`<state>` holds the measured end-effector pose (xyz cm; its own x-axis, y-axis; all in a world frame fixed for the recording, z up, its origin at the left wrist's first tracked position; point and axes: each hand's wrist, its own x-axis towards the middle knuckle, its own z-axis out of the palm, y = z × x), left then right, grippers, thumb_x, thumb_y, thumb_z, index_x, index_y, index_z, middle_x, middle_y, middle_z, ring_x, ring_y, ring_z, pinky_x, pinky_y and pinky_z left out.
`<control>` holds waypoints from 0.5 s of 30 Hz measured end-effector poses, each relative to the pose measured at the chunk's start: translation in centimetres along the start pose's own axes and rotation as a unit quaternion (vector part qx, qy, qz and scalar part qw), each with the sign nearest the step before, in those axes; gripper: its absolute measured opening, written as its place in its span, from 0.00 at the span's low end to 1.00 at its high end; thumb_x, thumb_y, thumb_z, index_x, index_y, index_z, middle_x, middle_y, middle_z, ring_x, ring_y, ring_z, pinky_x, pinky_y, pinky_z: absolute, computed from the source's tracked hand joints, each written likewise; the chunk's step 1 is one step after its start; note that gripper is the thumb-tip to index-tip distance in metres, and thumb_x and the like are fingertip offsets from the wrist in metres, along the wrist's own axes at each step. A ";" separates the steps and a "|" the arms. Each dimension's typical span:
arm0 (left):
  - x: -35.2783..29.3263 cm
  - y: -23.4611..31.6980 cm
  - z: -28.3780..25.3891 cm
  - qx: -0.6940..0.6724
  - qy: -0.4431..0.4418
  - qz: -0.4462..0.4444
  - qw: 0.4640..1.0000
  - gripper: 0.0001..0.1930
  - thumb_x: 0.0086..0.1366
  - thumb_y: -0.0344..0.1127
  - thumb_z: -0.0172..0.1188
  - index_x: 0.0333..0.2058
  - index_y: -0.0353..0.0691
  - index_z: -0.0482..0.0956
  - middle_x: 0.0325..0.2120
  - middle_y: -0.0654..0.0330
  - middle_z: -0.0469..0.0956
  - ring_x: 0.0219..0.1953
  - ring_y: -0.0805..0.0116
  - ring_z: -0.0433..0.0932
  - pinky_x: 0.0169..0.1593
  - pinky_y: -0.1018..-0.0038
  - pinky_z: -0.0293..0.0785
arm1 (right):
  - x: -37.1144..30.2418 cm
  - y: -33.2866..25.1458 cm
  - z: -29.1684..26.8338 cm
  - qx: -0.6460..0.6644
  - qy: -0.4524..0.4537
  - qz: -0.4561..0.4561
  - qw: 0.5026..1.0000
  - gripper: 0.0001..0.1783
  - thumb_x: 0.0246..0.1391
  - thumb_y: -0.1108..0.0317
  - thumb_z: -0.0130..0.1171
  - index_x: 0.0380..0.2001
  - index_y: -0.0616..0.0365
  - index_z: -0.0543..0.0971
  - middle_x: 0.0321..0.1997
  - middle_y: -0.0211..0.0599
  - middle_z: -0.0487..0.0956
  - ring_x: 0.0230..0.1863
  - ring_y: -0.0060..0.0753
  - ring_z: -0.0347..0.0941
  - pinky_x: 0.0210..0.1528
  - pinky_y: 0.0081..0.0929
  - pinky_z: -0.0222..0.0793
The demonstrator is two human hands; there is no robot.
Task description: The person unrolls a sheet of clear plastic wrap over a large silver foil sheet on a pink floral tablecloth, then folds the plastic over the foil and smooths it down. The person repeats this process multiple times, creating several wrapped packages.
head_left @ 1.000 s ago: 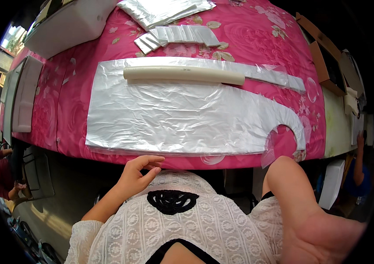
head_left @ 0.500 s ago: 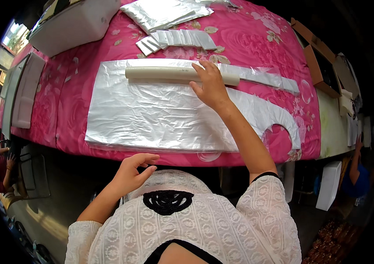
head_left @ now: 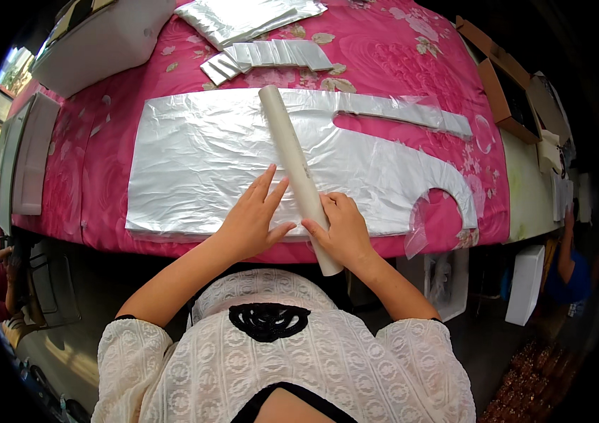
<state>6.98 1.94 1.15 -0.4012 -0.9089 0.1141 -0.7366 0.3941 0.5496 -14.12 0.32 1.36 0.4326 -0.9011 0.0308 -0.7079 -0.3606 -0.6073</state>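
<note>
A pale cream tube point(head_left: 289, 146) lies slanted across the white plastic sheeting point(head_left: 194, 162), its near end sticking out past the table edge. My right hand point(head_left: 342, 226) is closed round it near that end. My left hand point(head_left: 253, 218) rests just left of the tube, fingers spread, over the near part of the sheeting, holding nothing. The sheeting is wrinkled and looks layered. Its right side has a rounded cutout and a long narrow strap point(head_left: 412, 116), like an apron.
Small folded white packets point(head_left: 278, 55) and a larger silvery-white plastic stack point(head_left: 243, 17) lie beyond on the pink flowered cloth point(head_left: 377, 56). A white foam box point(head_left: 102, 46) stands far left, open cardboard boxes point(head_left: 507, 99) at right. People sit at both sides, one in blue point(head_left: 569, 282).
The tube has swung from lying crosswise at the far edge to pointing toward me. My right hand has drawn it nearer. My left hand has moved up onto the sheeting and spread.
</note>
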 end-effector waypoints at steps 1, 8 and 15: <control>1.1 0.0 0.8 0.005 0.006 0.016 1.000 0.40 0.57 0.45 0.62 0.62 0.35 0.53 0.63 0.36 0.45 0.63 0.38 0.52 0.63 0.58 0.55 | -0.3 0.7 0.3 0.010 0.021 -0.030 0.999 0.28 0.50 0.58 0.59 0.49 0.69 0.71 0.49 0.53 0.70 0.51 0.51 0.66 0.54 0.40 0.63; 4.2 3.5 4.3 0.082 -0.002 0.078 0.994 0.42 0.56 0.57 0.57 0.59 0.30 0.60 0.62 0.33 0.46 0.66 0.34 0.42 0.67 0.54 0.42 | -0.2 9.5 -1.6 -0.151 0.038 -0.045 0.987 0.32 0.55 0.57 0.53 0.60 0.58 0.63 0.68 0.46 0.55 0.68 0.48 0.49 0.67 0.42 0.45; 4.9 5.7 5.4 0.090 -0.044 0.064 0.993 0.38 0.55 0.53 0.59 0.58 0.31 0.63 0.64 0.40 0.44 0.66 0.33 0.36 0.66 0.52 0.42 | -1.7 21.1 -9.9 -0.248 0.143 0.100 0.953 0.29 0.57 0.58 0.50 0.59 0.64 0.64 0.65 0.50 0.61 0.66 0.51 0.54 0.66 0.41 0.49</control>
<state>-2.09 0.46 0.34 -0.5377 -0.8375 0.0972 -0.7587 0.5309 0.3774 -35.29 -8.16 -3.60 0.1424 -0.9668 0.2123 -0.9674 -0.1813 -0.1768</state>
